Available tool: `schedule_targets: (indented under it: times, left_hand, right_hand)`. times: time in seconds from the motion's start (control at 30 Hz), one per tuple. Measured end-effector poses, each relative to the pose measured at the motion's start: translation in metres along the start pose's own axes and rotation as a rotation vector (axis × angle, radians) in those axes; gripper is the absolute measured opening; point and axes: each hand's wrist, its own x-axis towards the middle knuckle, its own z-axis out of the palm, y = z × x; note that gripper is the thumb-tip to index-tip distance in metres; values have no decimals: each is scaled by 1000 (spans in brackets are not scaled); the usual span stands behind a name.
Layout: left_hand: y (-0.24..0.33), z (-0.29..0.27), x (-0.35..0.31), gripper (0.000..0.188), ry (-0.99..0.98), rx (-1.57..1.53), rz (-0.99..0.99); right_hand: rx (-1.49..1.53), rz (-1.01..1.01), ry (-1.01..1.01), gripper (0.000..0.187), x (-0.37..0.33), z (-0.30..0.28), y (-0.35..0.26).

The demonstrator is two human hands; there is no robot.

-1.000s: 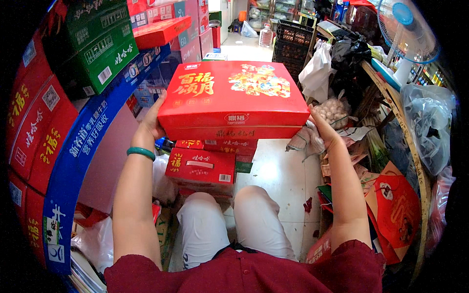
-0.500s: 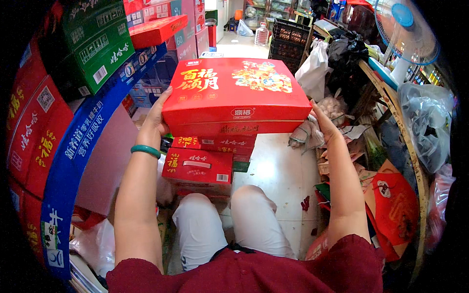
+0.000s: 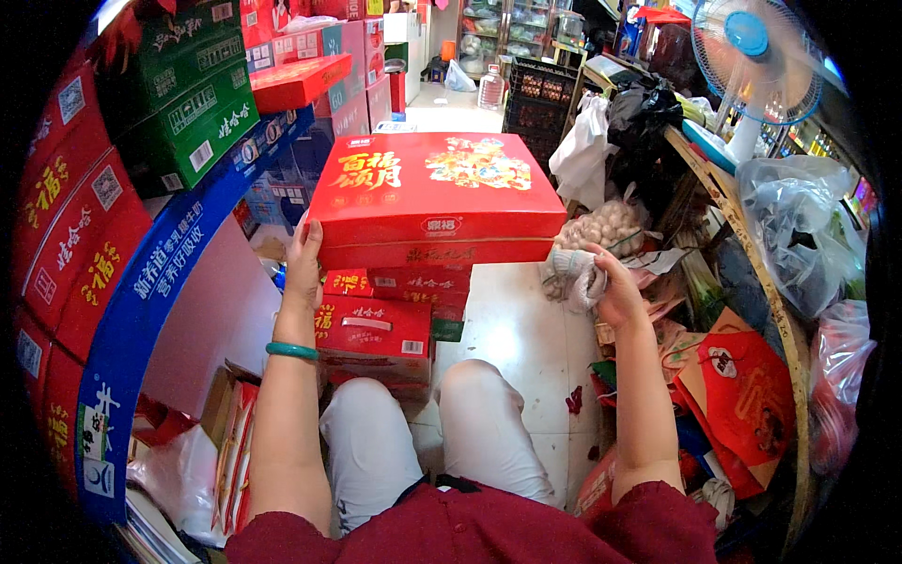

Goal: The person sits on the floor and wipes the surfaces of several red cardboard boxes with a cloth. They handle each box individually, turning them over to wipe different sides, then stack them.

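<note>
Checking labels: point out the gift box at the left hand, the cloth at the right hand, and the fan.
Gift box (image 3: 432, 199): head view, middle of the lid.
Cloth (image 3: 586, 280): head view, on its bunched folds.
Fan (image 3: 746, 34): head view, blue hub.

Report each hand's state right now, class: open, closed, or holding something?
Left hand: holding the red gift box at its left end.
Right hand: closed on a whitish cloth.
</note>
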Motion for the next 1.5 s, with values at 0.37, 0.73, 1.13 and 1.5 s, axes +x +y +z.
schedule_targets:
  times: [0.37, 0.73, 1.13, 1.5]
  left_hand:
    - [-26, 0, 15, 50, 216, 96, 180]
    - [-48, -13, 15, 54, 193, 61, 146]
    - [-48, -4, 16, 51, 217, 25, 178]
    - [-37, -5, 10, 53, 200, -19, 181]
  right_hand:
    - [-960, -976, -115, 51, 29, 105, -57]
    - [-1357, -513, -252, 59, 95, 131, -20]
    - [-1279, -885, -694, 36, 99, 305, 63]
    - [-1539, -292, -10, 32, 225, 224, 4]
